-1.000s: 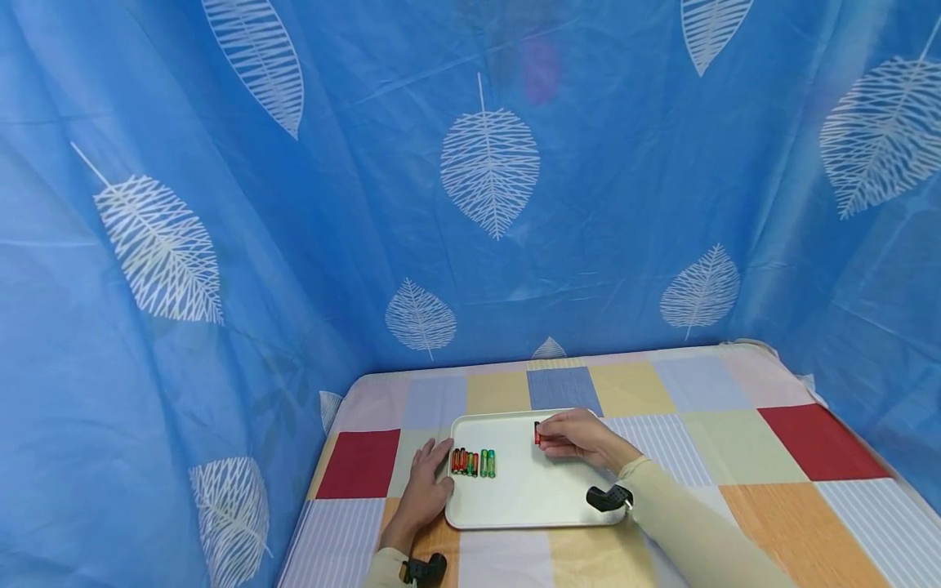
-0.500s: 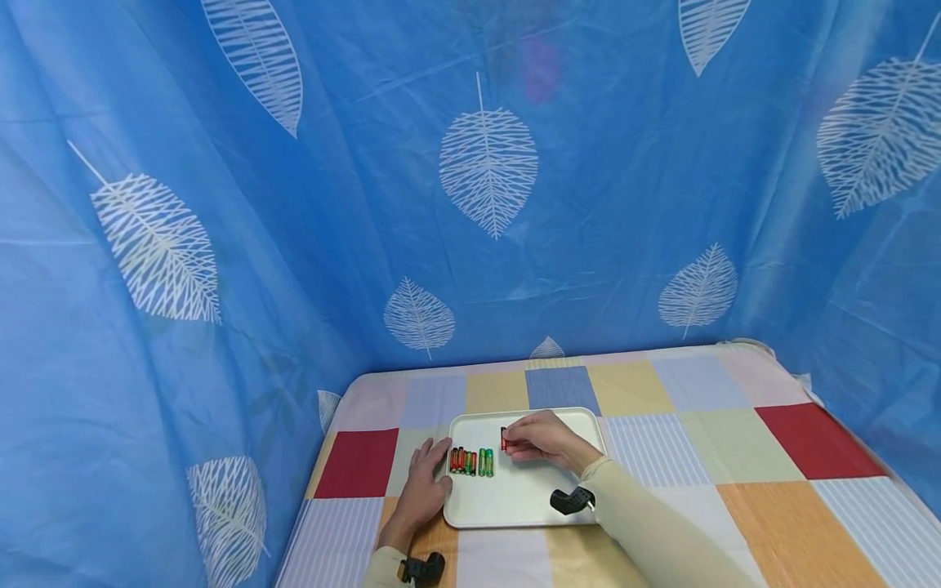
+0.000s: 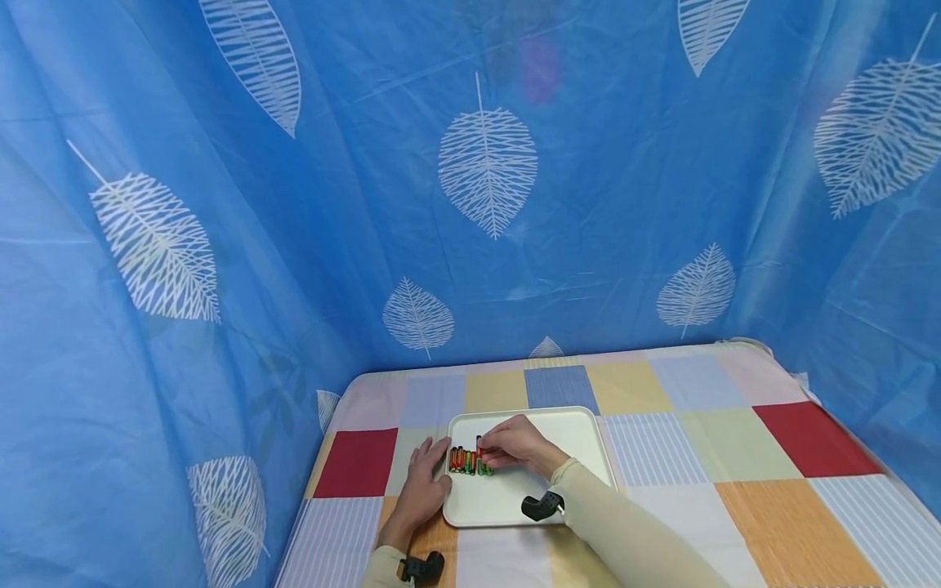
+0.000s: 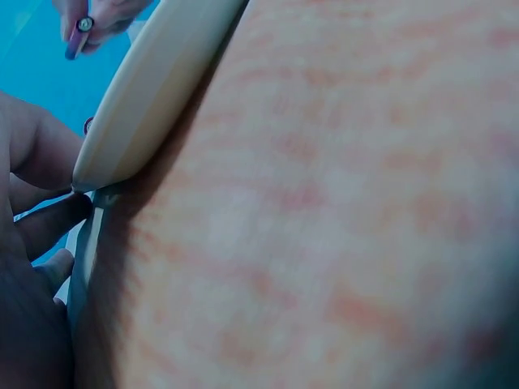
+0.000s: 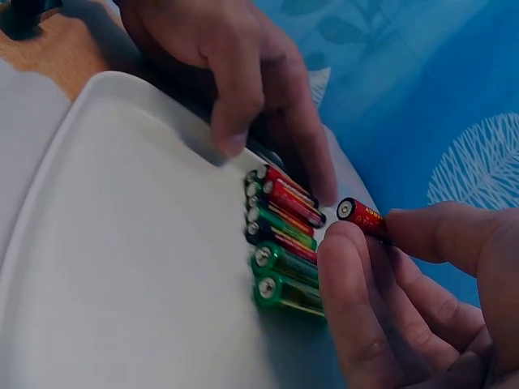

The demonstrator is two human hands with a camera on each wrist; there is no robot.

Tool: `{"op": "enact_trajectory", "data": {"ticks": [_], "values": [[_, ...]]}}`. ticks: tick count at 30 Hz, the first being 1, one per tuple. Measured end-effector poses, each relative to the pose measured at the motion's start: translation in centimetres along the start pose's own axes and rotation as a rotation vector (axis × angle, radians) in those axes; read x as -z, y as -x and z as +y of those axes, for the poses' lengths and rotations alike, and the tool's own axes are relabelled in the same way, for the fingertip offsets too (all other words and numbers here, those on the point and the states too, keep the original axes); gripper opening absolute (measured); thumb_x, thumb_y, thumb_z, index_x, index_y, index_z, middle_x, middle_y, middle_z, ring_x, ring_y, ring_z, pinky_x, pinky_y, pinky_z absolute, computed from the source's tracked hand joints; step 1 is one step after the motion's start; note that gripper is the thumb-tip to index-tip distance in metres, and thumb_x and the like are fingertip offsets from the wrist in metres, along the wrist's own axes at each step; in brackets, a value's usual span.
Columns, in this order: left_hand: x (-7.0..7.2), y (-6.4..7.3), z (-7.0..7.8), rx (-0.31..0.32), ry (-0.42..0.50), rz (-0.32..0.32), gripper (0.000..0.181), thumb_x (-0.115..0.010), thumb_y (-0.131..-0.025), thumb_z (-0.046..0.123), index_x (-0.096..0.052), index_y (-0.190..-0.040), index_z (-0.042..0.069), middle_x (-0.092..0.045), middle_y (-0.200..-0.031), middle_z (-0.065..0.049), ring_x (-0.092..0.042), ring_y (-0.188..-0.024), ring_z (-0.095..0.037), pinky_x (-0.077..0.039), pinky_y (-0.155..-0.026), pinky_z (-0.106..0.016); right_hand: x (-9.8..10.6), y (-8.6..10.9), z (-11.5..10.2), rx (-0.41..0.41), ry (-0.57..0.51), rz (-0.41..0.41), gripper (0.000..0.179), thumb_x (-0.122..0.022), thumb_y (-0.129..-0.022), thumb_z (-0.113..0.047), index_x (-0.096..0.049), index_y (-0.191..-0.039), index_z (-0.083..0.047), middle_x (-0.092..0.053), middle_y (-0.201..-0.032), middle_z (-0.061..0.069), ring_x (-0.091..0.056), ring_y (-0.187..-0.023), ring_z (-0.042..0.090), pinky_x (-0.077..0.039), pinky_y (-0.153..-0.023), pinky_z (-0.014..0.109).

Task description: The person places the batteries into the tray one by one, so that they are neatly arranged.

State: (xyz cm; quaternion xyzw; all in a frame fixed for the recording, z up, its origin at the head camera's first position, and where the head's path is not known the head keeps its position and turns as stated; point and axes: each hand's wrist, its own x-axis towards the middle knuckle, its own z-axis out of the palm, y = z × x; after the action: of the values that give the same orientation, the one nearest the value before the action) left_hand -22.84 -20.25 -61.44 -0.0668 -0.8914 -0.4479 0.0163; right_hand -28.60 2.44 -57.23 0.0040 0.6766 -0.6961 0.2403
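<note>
My right hand (image 3: 520, 445) pinches a red battery (image 5: 362, 216) between thumb and fingers. It holds the battery above the right end of a row of red and green batteries (image 3: 461, 461). Two larger green batteries (image 5: 285, 293) lie at that end of the row, partly hidden by the right fingers. All of the row lies side by side on a white tray (image 3: 492, 508), near its left side. My left hand (image 3: 425, 490) rests on the tray's left rim, fingers extended and touching the edge. In the left wrist view, the tray wall (image 4: 154, 97) hides most of the batteries.
A patchwork tablecloth (image 3: 735, 441) covers the table under the tray. Blue curtains (image 3: 573, 269) with white leaf prints hang behind and at both sides. Both wrists wear small black devices (image 3: 544, 506).
My right hand has moved left across the tray with the red battery, from the far right part to above the row's right end. The left hand has stayed on the rim.
</note>
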Motion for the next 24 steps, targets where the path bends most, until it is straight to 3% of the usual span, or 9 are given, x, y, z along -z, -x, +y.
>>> {"op": "enact_trajectory", "data": {"ticks": [13, 24], "values": [[0.0, 0.0, 0.0, 0.001, -0.003, -0.002, 0.071, -0.06, -0.089, -0.002, -0.055, -0.159, 0.002, -0.044, -0.169, -0.028, -0.018, -0.164, -0.058, -0.013, -0.128, -0.083, -2.4, -0.7, 0.6, 0.015, 0.014, 0.051, 0.014, -0.078, -0.089, 0.001, -0.079, -0.099, 0.012, -0.076, -0.067, 0.008, -0.072, -0.056, 0.01, -0.065, -0.058, 0.025], [0.1, -0.3, 0.0, -0.008, 0.006, 0.006, 0.07, -0.059, -0.09, -0.001, -0.054, -0.159, 0.001, -0.042, -0.17, -0.031, -0.018, -0.163, -0.06, -0.014, -0.127, -0.084, -3.1, -0.9, 0.4, 0.029, 0.082, 0.111, 0.008, -0.08, -0.088, 0.0, -0.081, -0.092, 0.007, -0.077, -0.068, 0.009, -0.072, -0.056, 0.009, -0.066, -0.06, 0.026]]}}
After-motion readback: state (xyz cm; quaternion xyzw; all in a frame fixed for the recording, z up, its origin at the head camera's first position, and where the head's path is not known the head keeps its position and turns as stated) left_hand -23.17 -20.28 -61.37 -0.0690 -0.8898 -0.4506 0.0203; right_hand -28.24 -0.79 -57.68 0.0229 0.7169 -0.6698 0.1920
